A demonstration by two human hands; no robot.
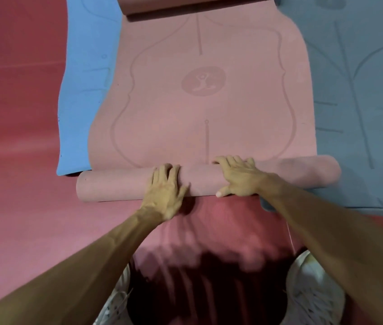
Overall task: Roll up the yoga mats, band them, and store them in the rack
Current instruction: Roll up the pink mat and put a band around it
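Left hand: flat on the roll, just left of its middle. Fingers are near straight and spread over the top, with the palm against the near side. It presses and does not clasp.

Right hand: on the same roll, just right of its middle. Fingers curl over the top to the far side and the thumb lies along the near lower edge, so the hand grips the roll.

The roll is the near end of the pink mat, wound into a tube lying crosswise on the floor. The rest of the pink mat lies flat beyond it, printed side up. Its far end is curled over at the top of the view.

A blue mat lies flat on the left, partly under the pink mat's edge. A grey mat lies flat on the right, and the roll's right end rests on it.

White shoes show at the bottom edge, one on each side.
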